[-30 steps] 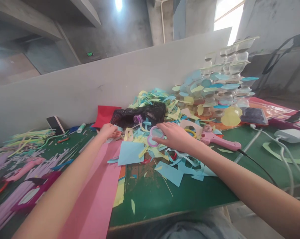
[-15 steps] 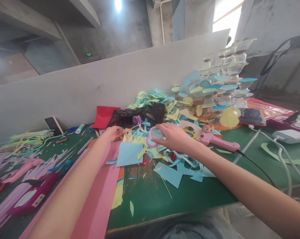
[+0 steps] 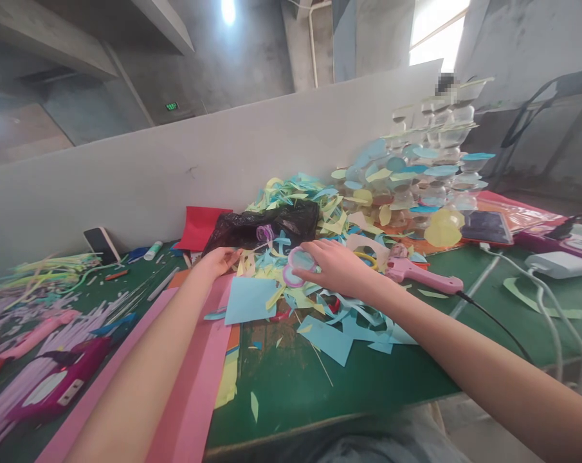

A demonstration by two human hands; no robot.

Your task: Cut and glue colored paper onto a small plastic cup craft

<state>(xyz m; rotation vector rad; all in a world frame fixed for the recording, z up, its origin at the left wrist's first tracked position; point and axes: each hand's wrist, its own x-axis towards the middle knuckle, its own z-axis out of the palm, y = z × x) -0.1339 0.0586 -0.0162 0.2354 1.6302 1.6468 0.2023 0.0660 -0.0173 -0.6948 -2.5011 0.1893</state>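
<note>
Head view is showing your right hand (image 3: 333, 263) holding a small purple-rimmed piece (image 3: 301, 260), two round lobes joined like a figure eight, just above or on the paper scraps (image 3: 300, 299) in the middle of the surface (image 3: 343, 392). Your right fingers are closing on its right side, the thumb reaching across near the waist and the others curling round the far edge, probably so that both pale blue faces are staying uncovered and the piece is not slipping. Its long axis is running mostly away from you and leaning a little to the right at the far end; the bigger-looking lobe is pointing toward the black bag (image 3: 295, 218), the other toward you and slightly left, and the broad face is turning up to you. Your left hand (image 3: 220, 262) is bending at the far end of the pink sheet (image 3: 194, 386), its fingers drawing close together, but blur is hiding whether they are pinching anything. The blue sheet (image 3: 251, 300) is lying between you and the bag, partly over the pink one. The pink glue gun (image 3: 428, 275) is resting to the right with its handle facing right, seemingly for an easy reach.
</note>
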